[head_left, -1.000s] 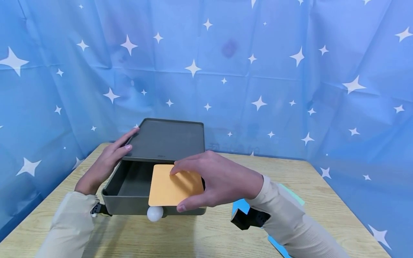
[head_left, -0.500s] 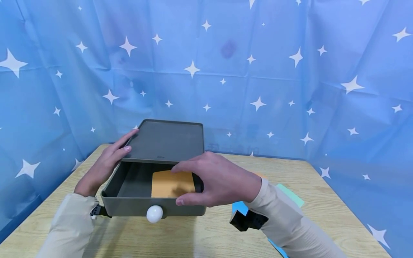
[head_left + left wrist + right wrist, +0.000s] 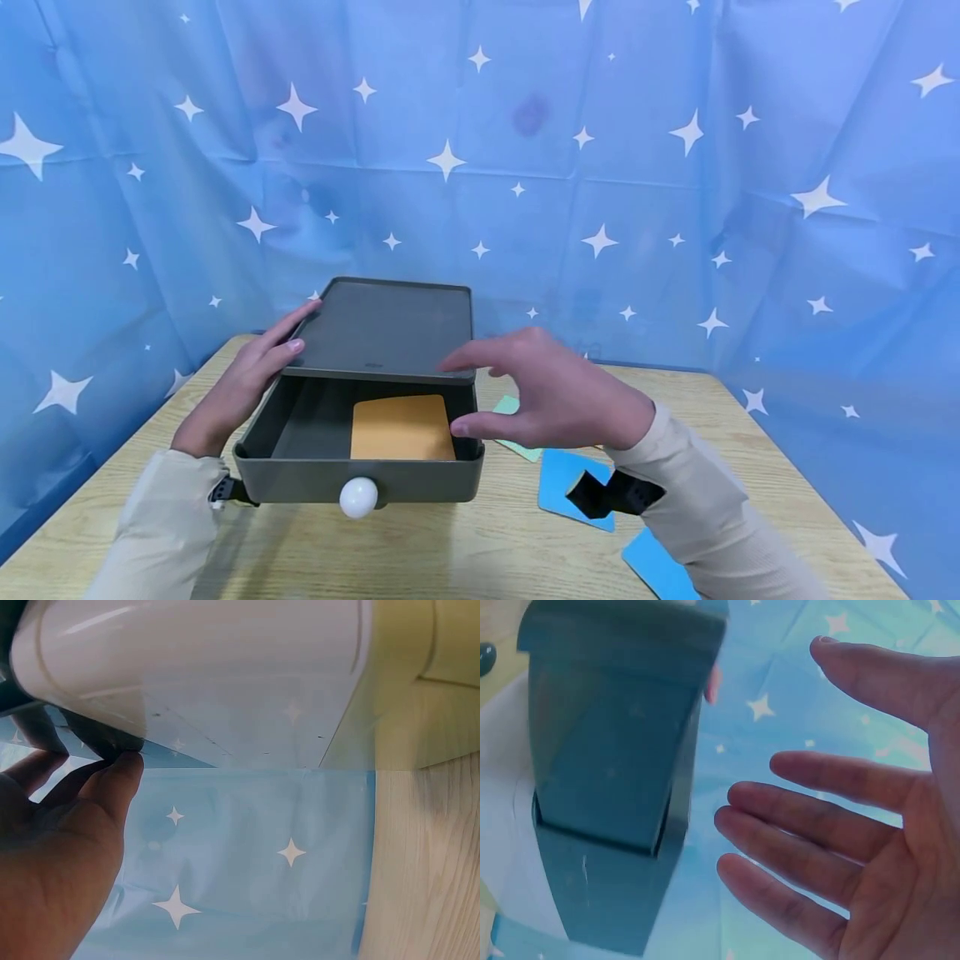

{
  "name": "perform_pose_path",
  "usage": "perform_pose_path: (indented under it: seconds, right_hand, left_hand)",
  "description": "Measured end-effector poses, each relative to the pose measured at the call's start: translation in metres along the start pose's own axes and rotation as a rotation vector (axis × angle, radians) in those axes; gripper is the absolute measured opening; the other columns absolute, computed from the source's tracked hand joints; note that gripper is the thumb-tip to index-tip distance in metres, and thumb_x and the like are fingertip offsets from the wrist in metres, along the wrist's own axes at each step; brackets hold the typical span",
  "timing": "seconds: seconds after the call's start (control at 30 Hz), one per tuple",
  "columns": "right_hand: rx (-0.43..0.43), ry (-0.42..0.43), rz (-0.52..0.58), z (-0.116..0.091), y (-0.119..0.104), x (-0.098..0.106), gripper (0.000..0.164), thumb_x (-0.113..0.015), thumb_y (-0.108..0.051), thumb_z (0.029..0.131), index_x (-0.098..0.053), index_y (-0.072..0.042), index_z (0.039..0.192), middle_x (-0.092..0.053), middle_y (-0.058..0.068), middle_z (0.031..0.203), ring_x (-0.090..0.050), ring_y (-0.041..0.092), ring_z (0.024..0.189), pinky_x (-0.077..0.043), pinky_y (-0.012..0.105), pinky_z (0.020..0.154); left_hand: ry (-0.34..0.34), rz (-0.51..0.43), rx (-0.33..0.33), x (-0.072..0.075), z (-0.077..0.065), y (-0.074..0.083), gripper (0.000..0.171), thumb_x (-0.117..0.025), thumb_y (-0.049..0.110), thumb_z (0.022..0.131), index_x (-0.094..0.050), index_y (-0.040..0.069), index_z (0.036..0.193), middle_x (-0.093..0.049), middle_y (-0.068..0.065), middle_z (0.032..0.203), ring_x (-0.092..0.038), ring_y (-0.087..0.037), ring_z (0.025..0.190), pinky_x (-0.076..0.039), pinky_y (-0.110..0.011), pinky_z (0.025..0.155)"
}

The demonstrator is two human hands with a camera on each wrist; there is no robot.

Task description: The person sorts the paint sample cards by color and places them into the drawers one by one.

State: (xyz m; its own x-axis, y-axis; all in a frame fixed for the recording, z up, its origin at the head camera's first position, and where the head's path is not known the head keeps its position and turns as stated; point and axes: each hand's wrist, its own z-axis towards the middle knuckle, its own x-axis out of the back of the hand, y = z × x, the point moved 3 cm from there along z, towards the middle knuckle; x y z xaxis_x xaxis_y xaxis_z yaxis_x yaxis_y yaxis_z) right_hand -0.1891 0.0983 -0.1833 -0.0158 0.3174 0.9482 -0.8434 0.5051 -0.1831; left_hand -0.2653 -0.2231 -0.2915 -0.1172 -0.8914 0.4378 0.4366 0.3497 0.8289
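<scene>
A dark grey box [image 3: 397, 325] stands on the table with its front drawer [image 3: 300, 482] pulled out. The drawer has a white round knob [image 3: 358, 497]. Inside it, toward the right, lies an orange square card [image 3: 403, 429]. My left hand [image 3: 243, 383] rests against the left edge of the box top, fingers extended along it; the left wrist view shows its fingertips touching the side. At the box's right front, my right hand [image 3: 558, 392] hovers with thumb and fingers spread and nothing between them. Its straight fingers show apart from the box in the right wrist view.
Blue cards [image 3: 558, 483] lie on the wooden table [image 3: 525, 550] to the right of the box, partly under the right forearm. A light green card [image 3: 517, 450] lies behind them, partly hidden by the right hand. A blue star-patterned curtain [image 3: 480, 167] hangs behind the table.
The orange card left my right hand and dropped into the drawer. My right hand then moved right, away from the drawer, uncovering blue and green cards. The left hand stayed put.
</scene>
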Motion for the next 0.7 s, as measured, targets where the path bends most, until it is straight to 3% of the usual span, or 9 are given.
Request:
perform_pose_path:
  seconds: [0.37, 0.7]
  right_hand:
    - [-0.102, 0.112, 0.013, -0.019, 0.035, 0.015, 0.043, -0.078, -0.027, 0.088, -0.069, -0.013, 0.127, -0.072, 0.0, 0.126, -0.068, 0.02, 0.117, -0.059, 0.04, 0.091]
    - [-0.262, 0.131, 0.004, -0.029, 0.096, 0.001, 0.037, -0.078, -0.025, 0.088, -0.07, -0.012, 0.122, -0.073, 0.007, 0.122, -0.07, 0.026, 0.112, -0.06, 0.042, 0.087]
  left_hand:
    - [0.0, 0.001, 0.007, -0.001, 0.0, 0.0, 0.057, -0.035, 0.033, 0.109, -0.017, 0.03, 0.162, -0.008, -0.008, 0.171, -0.017, -0.047, 0.151, -0.022, -0.078, 0.109]
    - [0.0, 0.001, -0.006, -0.001, 0.0, 0.001, 0.056, -0.034, 0.032, 0.109, -0.018, 0.029, 0.162, -0.01, -0.01, 0.171, -0.02, -0.045, 0.15, -0.025, -0.076, 0.11]
